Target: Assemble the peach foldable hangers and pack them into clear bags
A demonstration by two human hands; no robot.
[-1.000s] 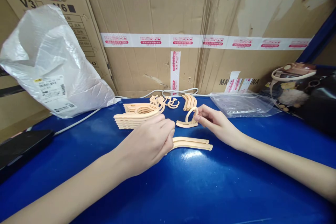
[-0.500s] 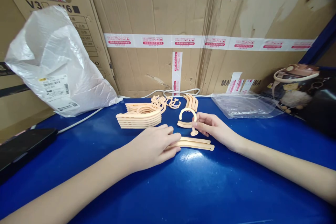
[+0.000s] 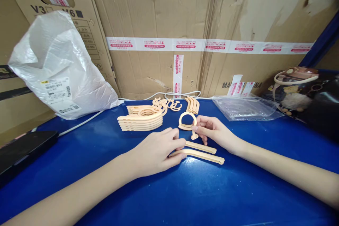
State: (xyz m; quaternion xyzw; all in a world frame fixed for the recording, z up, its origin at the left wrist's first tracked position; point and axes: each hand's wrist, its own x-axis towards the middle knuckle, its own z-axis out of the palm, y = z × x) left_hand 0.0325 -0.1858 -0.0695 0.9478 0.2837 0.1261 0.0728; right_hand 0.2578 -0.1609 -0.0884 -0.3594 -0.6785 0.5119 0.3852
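Note:
My left hand (image 3: 159,152) pinches two long cream plastic hanger arms, their left ends hidden by the fingers. The rear hanger arm (image 3: 202,147) and the front hanger arm (image 3: 205,156) stand a little apart, pointing right. Between the thumb and fingers of my right hand (image 3: 213,129) is a cream hanger hook (image 3: 194,132), its curve up and its flat foot down. Behind the hook lies a short curved cream piece (image 3: 184,127), partly covered by it. The hook and the two arms do not touch.
A neat stack of cream hanger parts (image 3: 140,123) sits left of centre. Behind are loose hooks (image 3: 174,106) and several curved pieces (image 3: 193,105). A white bag (image 3: 60,67), phone (image 3: 26,152), clear plastic bag (image 3: 246,107) and cardboard (image 3: 153,70) surround the blue table (image 3: 169,197).
My left hand has shifted slightly right and nearer, and the two hanger arms have spread apart. My right hand has turned the hook and brought it slightly left and down.

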